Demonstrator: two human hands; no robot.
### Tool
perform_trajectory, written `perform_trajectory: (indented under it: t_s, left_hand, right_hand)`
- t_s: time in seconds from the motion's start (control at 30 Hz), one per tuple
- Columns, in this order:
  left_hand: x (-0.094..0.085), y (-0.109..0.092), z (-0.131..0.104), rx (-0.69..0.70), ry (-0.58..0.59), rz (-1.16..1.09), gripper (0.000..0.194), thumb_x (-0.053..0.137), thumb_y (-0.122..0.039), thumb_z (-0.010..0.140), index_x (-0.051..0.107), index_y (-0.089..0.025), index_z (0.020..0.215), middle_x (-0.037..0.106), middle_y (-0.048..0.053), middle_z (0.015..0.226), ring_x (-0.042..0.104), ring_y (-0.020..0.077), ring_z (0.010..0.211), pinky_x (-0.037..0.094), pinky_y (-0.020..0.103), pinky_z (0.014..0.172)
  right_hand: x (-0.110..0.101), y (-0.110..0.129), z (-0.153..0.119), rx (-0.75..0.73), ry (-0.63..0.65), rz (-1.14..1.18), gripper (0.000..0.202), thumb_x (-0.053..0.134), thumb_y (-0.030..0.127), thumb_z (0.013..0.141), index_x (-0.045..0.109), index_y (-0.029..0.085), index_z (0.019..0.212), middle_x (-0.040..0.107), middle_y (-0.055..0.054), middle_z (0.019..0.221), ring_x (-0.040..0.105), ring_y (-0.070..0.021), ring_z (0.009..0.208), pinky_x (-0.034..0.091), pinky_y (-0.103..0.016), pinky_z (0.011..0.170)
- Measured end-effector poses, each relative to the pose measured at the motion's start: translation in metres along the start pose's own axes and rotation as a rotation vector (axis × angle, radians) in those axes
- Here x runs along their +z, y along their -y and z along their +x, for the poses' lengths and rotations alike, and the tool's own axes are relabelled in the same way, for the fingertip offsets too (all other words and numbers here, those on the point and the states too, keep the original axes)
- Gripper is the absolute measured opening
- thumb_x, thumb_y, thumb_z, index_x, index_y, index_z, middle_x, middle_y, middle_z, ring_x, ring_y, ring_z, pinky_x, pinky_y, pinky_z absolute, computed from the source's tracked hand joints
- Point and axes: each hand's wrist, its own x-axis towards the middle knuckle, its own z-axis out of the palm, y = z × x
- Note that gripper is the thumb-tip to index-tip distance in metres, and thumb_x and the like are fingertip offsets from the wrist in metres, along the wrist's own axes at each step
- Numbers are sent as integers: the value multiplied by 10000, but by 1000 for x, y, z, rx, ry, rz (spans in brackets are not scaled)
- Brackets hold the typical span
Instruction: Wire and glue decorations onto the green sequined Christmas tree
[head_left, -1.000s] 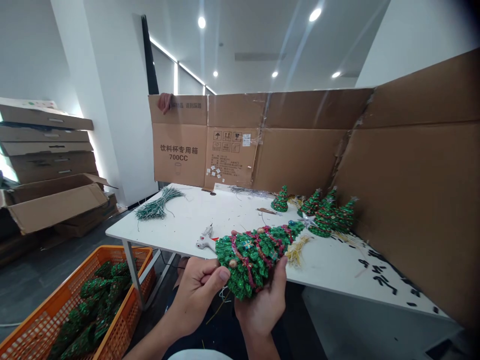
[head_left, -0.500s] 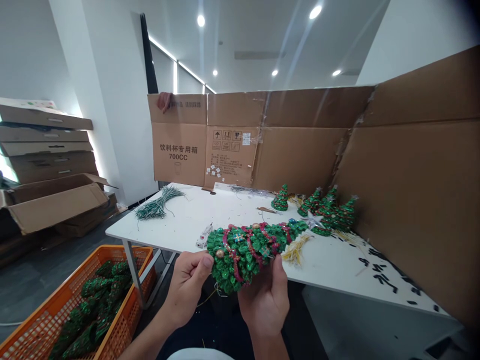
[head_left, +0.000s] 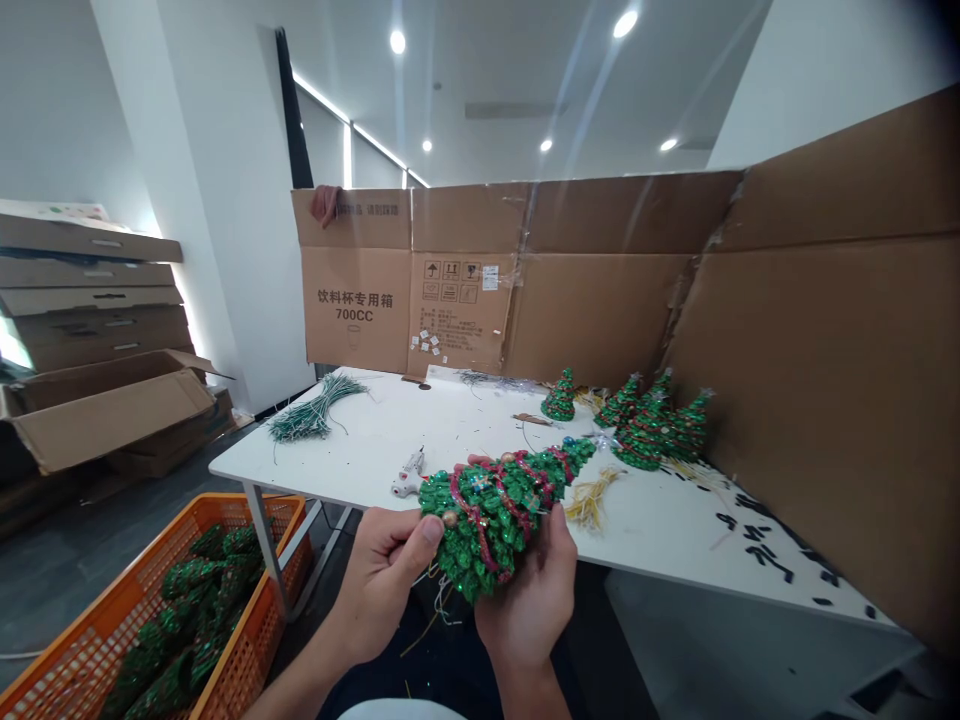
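Observation:
A small decorated Christmas tree (head_left: pixel 499 510), green and glittery with magenta garland and small ornaments, lies tilted on its side in front of me, its tip with a pale star pointing right. My left hand (head_left: pixel 390 565) grips the edge of its base, thumb on top. Around the lower side of the tree is my right hand (head_left: pixel 529 600), thumb up along the branches and most fingers hidden beneath. Thin loose wires or strings hang below the base. Behind the tree, a white glue gun (head_left: pixel 409 474) rests on the table.
On the white table (head_left: pixel 457 425) lie a bundle of green wires (head_left: pixel 319 408), yellow ties (head_left: pixel 594 500) and black bits (head_left: pixel 769 560). Finished-looking trees (head_left: pixel 652 425) stand at right. Cardboard panels (head_left: pixel 600 310) wall the back. An orange crate (head_left: pixel 247 625) holds green trees. Another person's hand (head_left: pixel 325 205) grips the cardboard.
The tree has turned slightly in my hands, its tip drawn back a little to the left and its base lower. More of the glue gun and dangling strings shows now.

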Motion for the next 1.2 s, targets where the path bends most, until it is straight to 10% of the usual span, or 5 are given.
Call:
perform_trajectory:
  t_s: [0.9,1.2]
  left_hand:
    - [9,1,1,-55,-4,-55,691,486,-685,1030,227,-212,598,184,-49,587,181,118,576,181,322,571]
    - [42,23,-4,-551,-237,-442,682,701,-870,740,515,-214,748,515,-26,703,360,130,651,341,242,565]
  right_hand:
    - [6,1,0,-82,-125,46,588,644,543,902,677,264,1419,817,-46,1183,761,-313,1102,547,-529,1066]
    - [-9,-12,12,58,-157,-83,613,654,577,900,667,217,1397,819,-18,1106,757,-271,1066,573,-446,1028]
